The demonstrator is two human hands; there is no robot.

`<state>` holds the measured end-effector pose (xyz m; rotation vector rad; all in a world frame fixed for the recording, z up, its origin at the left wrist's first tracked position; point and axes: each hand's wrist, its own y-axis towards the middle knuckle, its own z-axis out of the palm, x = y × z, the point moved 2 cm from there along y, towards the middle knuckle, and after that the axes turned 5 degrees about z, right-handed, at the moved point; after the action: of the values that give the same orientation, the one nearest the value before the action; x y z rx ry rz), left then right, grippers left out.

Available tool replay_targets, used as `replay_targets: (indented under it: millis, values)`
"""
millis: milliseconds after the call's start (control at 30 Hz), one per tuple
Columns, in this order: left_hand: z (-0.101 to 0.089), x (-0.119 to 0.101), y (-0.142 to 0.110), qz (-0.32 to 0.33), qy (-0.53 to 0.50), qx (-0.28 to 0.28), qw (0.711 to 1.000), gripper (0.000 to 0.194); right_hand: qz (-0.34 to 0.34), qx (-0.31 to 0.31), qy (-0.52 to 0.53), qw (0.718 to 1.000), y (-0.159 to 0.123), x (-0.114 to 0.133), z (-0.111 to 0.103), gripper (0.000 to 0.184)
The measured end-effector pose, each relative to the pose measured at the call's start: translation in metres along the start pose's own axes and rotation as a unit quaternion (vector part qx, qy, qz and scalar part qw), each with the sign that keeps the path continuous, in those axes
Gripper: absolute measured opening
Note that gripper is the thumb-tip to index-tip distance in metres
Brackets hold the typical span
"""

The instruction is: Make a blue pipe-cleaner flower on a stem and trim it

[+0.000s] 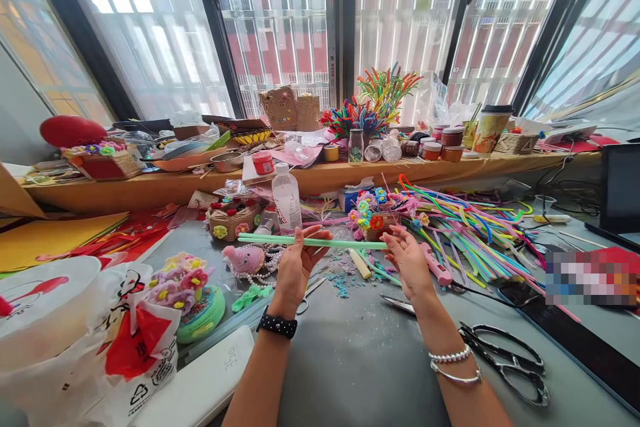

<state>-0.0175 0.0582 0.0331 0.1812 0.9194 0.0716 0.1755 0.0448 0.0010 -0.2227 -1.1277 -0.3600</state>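
Pale green pipe cleaners (350,243) stretch level between my two hands above the grey table. My left hand (294,270) grips them near the middle, thumb against fingers, and their left ends stick out past it. At the right ends, my right hand (407,263) pinches them between thumb and fingertips. Below lie small blue and green clippings (341,283) and a pale yellow stick (360,264). A pink glue gun (436,267) rests just beyond my right wrist. Small scissors (313,292) lie by my left hand, partly hidden by it.
Large black-handled scissors (517,363) lie right of my right forearm. A heap of colourful pipe cleaners (470,233) spreads at the back right. A bottle (287,200) stands behind my left hand. On the left are a fluffy flower bouquet (183,280) and a white case (210,373).
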Motion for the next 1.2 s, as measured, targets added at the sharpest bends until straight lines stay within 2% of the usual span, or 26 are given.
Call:
replay_targets:
  millis: [67,167,333,467,633,767,867,1000,1100,1167,1200]
  values:
    - [0.0,0.0,0.0,-0.001,0.013,0.011,1.0,0.03,-0.002,0.008,-0.013,1.0,0.001,0.0,-0.001,0.029]
    - [-0.001,0.001,0.0,-0.004,0.063,0.017,0.998,0.036,-0.021,0.0,-0.022,1.0,0.001,0.0,-0.003,0.025]
    - [-0.009,0.002,0.001,0.033,0.194,-0.061,0.979,0.045,-0.072,-0.051,-0.02,0.996,0.004,0.002,-0.008,0.024]
    - [-0.014,0.001,0.002,0.047,0.155,-0.117,0.98,0.041,-0.093,-0.118,0.031,0.988,0.008,0.008,-0.017,0.025]
    - [-0.016,0.006,0.004,-0.013,0.089,-0.143,0.986,0.026,-0.071,-0.156,0.118,0.978,0.011,0.013,-0.025,0.031]
    - [-0.016,0.012,0.006,-0.052,0.093,-0.124,0.987,0.018,-0.044,-0.14,0.161,0.976,0.01,0.014,-0.024,0.033]
    - [-0.015,0.016,0.004,-0.088,0.118,-0.093,0.985,0.004,-0.032,-0.122,0.178,0.976,0.01,0.014,-0.021,0.034]
    - [-0.009,0.017,-0.002,-0.12,0.167,-0.055,0.977,0.027,-0.025,-0.098,0.179,0.979,0.01,0.012,-0.019,0.032]
    - [-0.001,0.01,-0.005,-0.099,0.168,-0.013,0.981,0.042,-0.023,-0.079,0.173,0.982,0.01,0.012,-0.018,0.029]
    - [0.005,0.002,-0.006,-0.031,0.103,0.056,0.993,0.038,-0.02,-0.062,0.166,0.984,0.009,0.012,-0.016,0.027]
    - [0.006,-0.001,-0.005,-0.003,0.069,0.068,0.995,0.033,-0.018,-0.054,0.163,0.985,0.009,0.012,-0.016,0.026]
